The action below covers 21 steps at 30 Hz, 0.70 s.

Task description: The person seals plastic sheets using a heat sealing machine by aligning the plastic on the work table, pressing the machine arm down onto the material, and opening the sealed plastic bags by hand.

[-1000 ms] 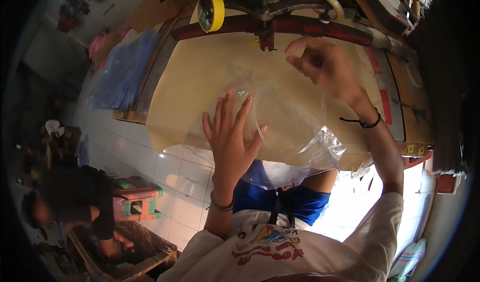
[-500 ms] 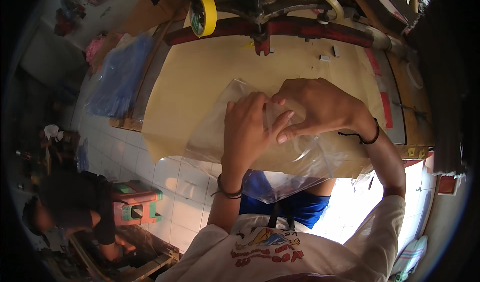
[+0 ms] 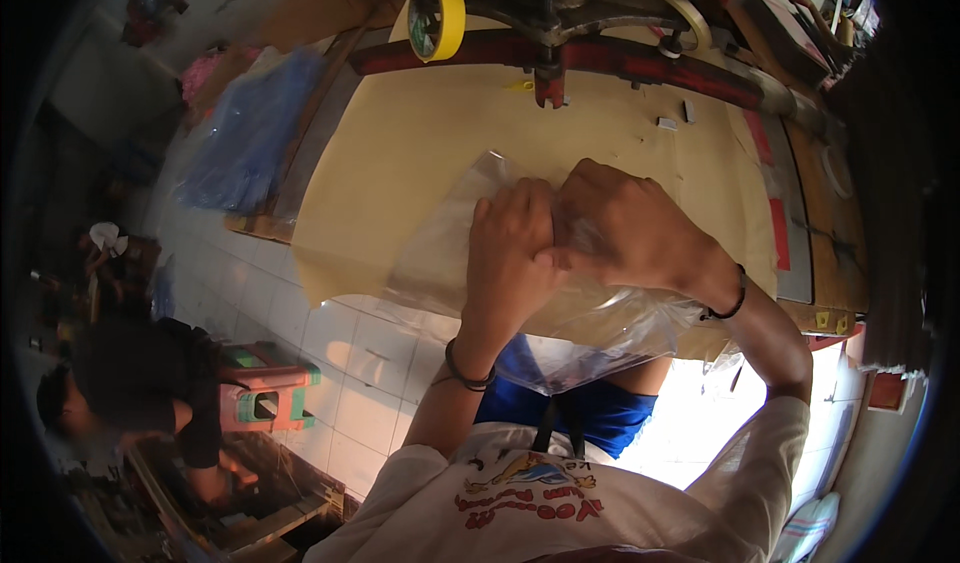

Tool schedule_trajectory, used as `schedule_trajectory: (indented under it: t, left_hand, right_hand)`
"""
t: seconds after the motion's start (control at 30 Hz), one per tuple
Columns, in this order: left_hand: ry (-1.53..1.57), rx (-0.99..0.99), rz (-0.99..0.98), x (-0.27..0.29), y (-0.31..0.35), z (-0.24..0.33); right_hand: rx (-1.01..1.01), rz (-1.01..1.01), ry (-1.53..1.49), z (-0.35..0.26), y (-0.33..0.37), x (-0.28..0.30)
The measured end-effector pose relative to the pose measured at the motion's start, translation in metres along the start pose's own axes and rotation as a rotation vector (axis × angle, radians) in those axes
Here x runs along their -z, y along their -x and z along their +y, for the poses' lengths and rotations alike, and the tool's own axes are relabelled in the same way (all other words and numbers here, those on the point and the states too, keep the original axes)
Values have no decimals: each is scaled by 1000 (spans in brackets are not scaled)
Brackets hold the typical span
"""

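A clear plastic bag (image 3: 600, 348) lies over the near edge of the table, its lower part hanging above my lap. My left hand (image 3: 515, 253) is closed on the bag, knuckles upward. Right beside it, my right hand (image 3: 635, 228) is curled and pinches the plastic too, with its fingertips hidden behind the knuckles. The two hands touch or nearly touch at the thumbs. Brown paper (image 3: 390, 153) covers the tabletop under the bag.
Across the table's far side runs a red and black metal bar (image 3: 640, 60), with a roll of yellow tape (image 3: 437, 20) at it. Blue plastic sheets (image 3: 250, 133) lie at the left. A person (image 3: 140, 393) sits low at left near a pink and green stool (image 3: 268, 388).
My right hand has closed from a loose spread into a curled grip. Both hands have come together on the bag. The view has shifted slightly.
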<state>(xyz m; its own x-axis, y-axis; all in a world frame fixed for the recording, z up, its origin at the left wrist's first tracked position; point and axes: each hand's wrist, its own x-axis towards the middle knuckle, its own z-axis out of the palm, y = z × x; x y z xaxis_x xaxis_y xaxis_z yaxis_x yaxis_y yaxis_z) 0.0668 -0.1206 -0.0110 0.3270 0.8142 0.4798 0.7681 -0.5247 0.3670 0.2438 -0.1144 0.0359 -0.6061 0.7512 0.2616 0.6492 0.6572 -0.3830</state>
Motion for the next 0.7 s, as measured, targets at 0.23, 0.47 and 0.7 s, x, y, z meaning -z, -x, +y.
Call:
schedule_trajectory:
  t: [0.23, 0.47, 0.7]
  left_hand:
    - [87, -38, 112, -3, 0, -4]
    - [271, -246, 338, 3, 22, -11]
    - [588, -318, 146, -43, 158, 22]
  right_hand:
    - [-107, 69, -284, 13, -6, 20]
    - [-297, -65, -399, 55, -17, 29]
    - [-487, -127, -492, 70, -8, 31]
